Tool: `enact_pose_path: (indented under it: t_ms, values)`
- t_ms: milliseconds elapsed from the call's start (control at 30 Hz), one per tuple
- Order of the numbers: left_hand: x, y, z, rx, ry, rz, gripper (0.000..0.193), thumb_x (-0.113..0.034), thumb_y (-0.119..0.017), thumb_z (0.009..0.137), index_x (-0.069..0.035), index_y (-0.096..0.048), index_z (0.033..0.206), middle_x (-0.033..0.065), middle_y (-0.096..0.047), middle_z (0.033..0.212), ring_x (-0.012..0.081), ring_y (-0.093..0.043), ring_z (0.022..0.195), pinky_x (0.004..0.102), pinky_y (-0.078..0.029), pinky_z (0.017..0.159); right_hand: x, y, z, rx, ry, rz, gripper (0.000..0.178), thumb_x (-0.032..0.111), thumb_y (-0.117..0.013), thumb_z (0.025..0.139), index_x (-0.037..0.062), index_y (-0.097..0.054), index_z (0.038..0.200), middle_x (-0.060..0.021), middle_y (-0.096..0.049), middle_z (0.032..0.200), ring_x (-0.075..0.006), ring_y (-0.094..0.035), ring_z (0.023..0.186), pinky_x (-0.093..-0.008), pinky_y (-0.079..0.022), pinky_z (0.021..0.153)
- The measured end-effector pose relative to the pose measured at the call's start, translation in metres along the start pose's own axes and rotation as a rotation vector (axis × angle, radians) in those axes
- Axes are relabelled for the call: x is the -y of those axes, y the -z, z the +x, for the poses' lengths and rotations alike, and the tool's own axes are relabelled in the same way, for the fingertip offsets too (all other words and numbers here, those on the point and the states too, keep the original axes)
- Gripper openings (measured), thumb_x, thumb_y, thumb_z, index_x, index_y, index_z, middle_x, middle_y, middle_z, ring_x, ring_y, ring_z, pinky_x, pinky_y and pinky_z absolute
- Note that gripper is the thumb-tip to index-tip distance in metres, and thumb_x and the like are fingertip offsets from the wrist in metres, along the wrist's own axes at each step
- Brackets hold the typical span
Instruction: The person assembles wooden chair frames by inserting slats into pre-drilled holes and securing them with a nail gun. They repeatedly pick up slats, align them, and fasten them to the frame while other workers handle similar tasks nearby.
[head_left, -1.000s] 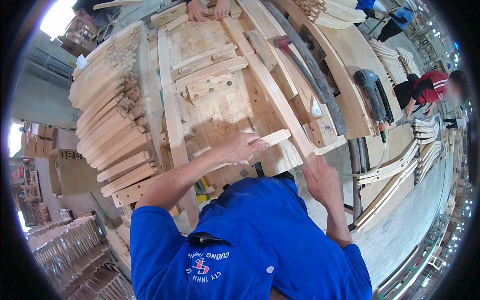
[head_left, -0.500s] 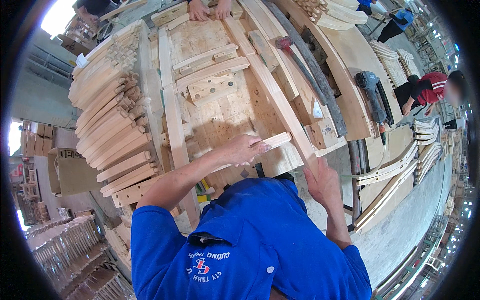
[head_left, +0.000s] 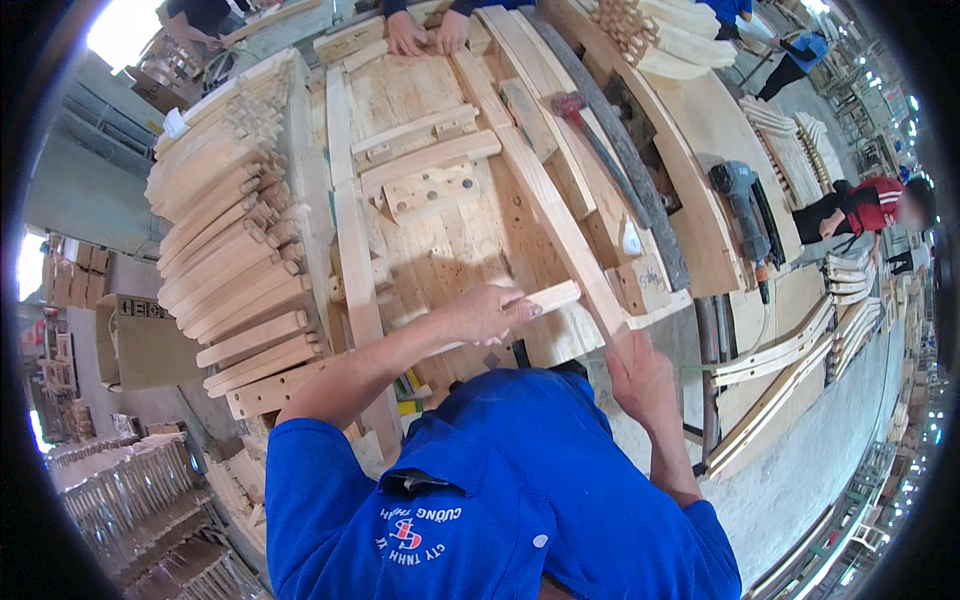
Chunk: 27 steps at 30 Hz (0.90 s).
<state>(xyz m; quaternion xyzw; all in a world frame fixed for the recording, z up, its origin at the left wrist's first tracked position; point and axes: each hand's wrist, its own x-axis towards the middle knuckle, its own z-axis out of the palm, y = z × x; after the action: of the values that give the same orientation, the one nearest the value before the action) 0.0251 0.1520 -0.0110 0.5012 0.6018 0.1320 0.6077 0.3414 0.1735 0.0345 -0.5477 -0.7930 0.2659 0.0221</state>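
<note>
The whole bench (head_left: 515, 255) has slid a touch lower in the view, and over to the right the person in red (head_left: 868, 208) has shifted an arm; the two near hands, though, have kept to the same wood. Here's the left hand (head_left: 490, 314), closed firmly around a short wooden bar (head_left: 556, 297), thumb along it, the bar's free end poking out just beside the right rail (head_left: 560, 225). Touching? I can't tell from here. And the right hand (head_left: 645, 378) has a snug grip around that rail's near end, thumb pressed up its side. The left rail (head_left: 355, 240) runs roughly alongside, with a crosspiece (head_left: 432, 163) lying between the two, beside a drilled block (head_left: 432, 191). At the far end, a co-worker's hands (head_left: 407, 36) are down on the wood. A red-headed hammer (head_left: 568, 104) lies right of the frame, a nail gun (head_left: 738, 185) beyond it, and sticks are piled high at left!
</note>
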Motion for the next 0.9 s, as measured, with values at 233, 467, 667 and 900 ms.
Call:
enact_pose_path:
  t_ms: [233,467,667,900]
  values:
    - [-0.007,0.098,0.031,-0.343,-0.2,0.435,0.044,-0.046,-0.06,0.108,-0.007,-0.074,0.123,0.0252,-0.076,0.106,0.044,-0.073,0.097,0.0525,-0.057,0.095,0.005,0.003,-0.004,0.004,-0.029,0.024,0.043,0.032,-0.067,0.101,-0.0003,-0.052,0.125,-0.0349,-0.071,0.095,-0.059,-0.069,0.091,-0.0661,-0.054,0.08]
    - [0.014,0.247,0.108,-0.959,-0.074,0.564,0.045,-0.037,-0.063,0.103,0.0,-0.07,0.128,0.0267,-0.073,0.121,0.0468,-0.068,0.115,0.0528,-0.055,0.102,0.009,0.01,0.002,0.088,-0.071,-0.018,0.047,0.034,-0.068,0.1,-0.0014,-0.053,0.127,-0.0354,-0.071,0.103,-0.059,-0.069,0.094,-0.0665,-0.054,0.084]
    - [0.031,0.281,0.162,-0.988,0.097,0.538,0.057,-0.044,-0.061,0.105,-0.003,-0.061,0.144,0.0267,-0.062,0.146,0.0434,-0.058,0.138,0.0571,-0.044,0.117,0.011,0.016,0.008,0.233,-0.185,-0.039,0.053,0.038,-0.068,0.1,-0.0012,-0.05,0.132,-0.0362,-0.07,0.102,-0.0588,-0.069,0.095,-0.0667,-0.054,0.085]
    - [0.037,0.299,0.182,-0.836,0.146,0.526,0.061,-0.05,-0.061,0.106,-0.005,-0.061,0.148,0.0231,-0.064,0.147,0.0423,-0.06,0.138,0.0571,-0.045,0.116,0.028,0.026,0.014,0.291,-0.199,-0.081,0.06,0.032,-0.073,0.098,-0.004,-0.042,0.135,-0.0388,-0.069,0.093,-0.0604,-0.069,0.087,-0.0652,-0.056,0.079]
